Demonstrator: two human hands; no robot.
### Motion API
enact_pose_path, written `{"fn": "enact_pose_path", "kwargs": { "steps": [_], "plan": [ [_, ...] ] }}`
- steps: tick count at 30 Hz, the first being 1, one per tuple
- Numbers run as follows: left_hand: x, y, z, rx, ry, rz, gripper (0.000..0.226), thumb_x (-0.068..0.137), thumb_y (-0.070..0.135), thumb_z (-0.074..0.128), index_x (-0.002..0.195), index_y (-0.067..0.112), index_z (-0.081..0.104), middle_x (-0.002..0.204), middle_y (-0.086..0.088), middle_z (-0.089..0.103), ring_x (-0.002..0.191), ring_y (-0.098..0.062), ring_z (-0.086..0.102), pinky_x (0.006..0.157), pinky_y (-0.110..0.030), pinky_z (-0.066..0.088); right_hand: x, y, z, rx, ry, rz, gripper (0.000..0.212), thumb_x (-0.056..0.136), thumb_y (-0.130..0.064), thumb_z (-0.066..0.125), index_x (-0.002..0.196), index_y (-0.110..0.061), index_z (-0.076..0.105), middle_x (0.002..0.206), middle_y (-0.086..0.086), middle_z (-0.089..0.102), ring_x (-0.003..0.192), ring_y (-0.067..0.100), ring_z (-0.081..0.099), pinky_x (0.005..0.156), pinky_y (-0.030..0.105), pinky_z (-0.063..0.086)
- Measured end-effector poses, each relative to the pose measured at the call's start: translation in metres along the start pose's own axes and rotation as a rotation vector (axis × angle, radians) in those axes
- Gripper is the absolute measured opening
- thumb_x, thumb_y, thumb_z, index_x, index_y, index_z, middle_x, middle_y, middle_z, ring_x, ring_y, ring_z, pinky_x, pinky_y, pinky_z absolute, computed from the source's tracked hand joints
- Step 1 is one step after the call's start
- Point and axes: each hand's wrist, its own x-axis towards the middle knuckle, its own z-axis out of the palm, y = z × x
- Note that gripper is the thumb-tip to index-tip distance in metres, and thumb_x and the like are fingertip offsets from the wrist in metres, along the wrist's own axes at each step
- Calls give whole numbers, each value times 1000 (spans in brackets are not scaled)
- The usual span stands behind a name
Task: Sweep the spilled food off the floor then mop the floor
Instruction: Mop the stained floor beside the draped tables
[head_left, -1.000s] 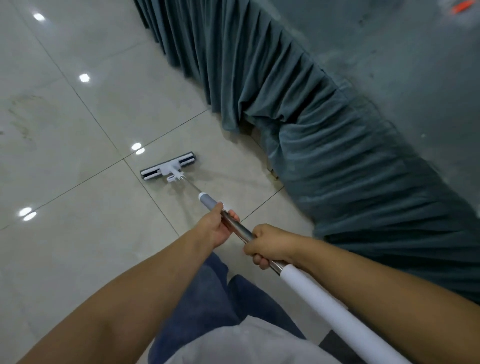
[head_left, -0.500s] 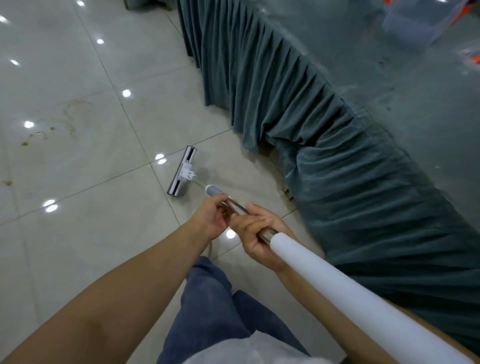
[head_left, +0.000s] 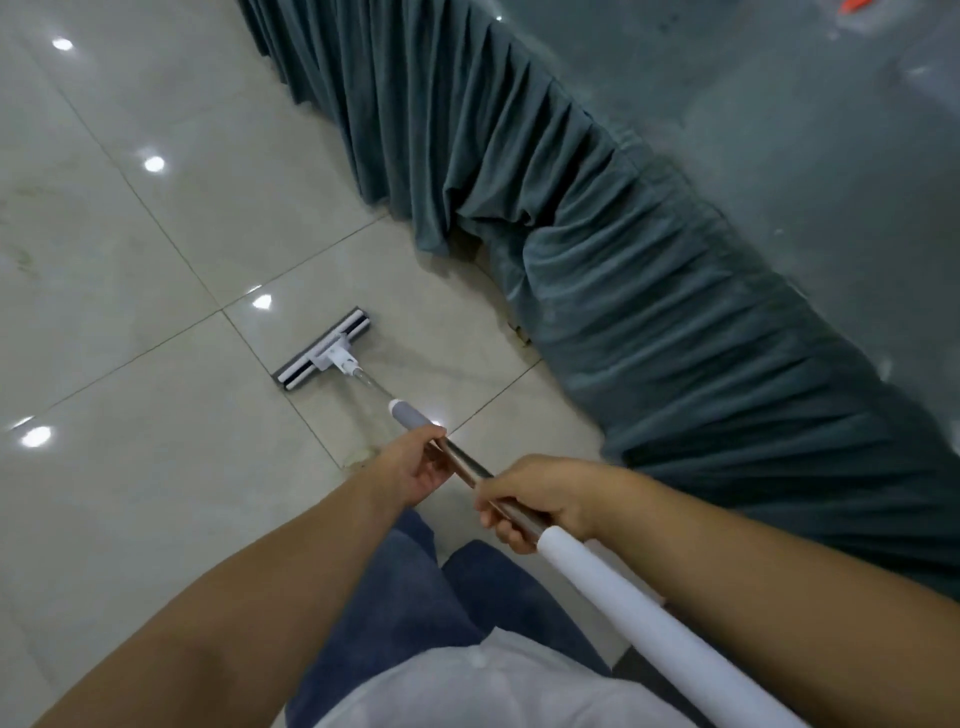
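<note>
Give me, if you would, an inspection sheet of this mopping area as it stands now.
Surface: glossy pale tile floor, lights reflected in it; faint smudges at the far left.
Job's things: mop, its flat head lying on the tiles, its pole slanting back to the person.
Clutter: small brown bits by the skirt hem; a brownish mark beside the left hand.
Hands: left hand grips the pole just behind the grey sleeve; right hand grips it just ahead of the white grip.
Cables: nothing seen.
Surroundings: table on the right, its pleated teal skirt reaching the floor.
</note>
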Motion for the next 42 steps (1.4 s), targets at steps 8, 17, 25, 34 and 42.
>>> {"fn": "enact_pose_path", "kwargs": {
  "steps": [8, 17, 25, 34, 42],
  "plan": [
    [19, -30, 33, -220, 52, -57, 18, 87, -8, 36, 99, 4, 42, 72, -13, 48, 57, -17, 47, 46, -24, 50, 21, 39, -24, -427, 180, -109, 15, 91, -20, 55, 102, -11, 50, 68, 4, 49, 51, 11, 45, 43, 21, 43],
    [-19, -94, 100, -188, 61, -243, 4, 90, 6, 43, 89, 9, 41, 70, -10, 44, 53, -17, 41, 54, -28, 42, -37, 113, -77, -303, 174, -70, 18, 89, -25, 61, 87, -16, 46, 65, 3, 47, 44, 10, 43, 36, 19, 38],
    [-22, -110, 116, -170, 82, -326, 13, 91, 17, 52, 86, 9, 43, 63, -6, 43, 49, -15, 41, 43, -22, 42, -50, 119, -81, -333, 204, -34, 19, 91, -26, 60, 91, -14, 44, 66, 3, 46, 41, 8, 42, 35, 20, 38],
    [-4, -60, 117, -272, 64, -314, 22, 93, 26, 56, 82, 9, 46, 59, -3, 43, 46, -12, 40, 41, -23, 42, -49, 51, -73, -453, 232, 20, 16, 93, -22, 57, 90, -15, 43, 64, 3, 44, 29, 4, 38, 31, 18, 37],
    [42, 84, 68, -352, 72, -159, 24, 93, 22, 56, 77, 11, 43, 44, -1, 42, 28, -11, 38, 38, -19, 40, 18, -87, -18, -409, 209, -1, 16, 91, -24, 60, 89, -16, 46, 64, 3, 47, 43, 10, 41, 36, 19, 40]
  ]
}}
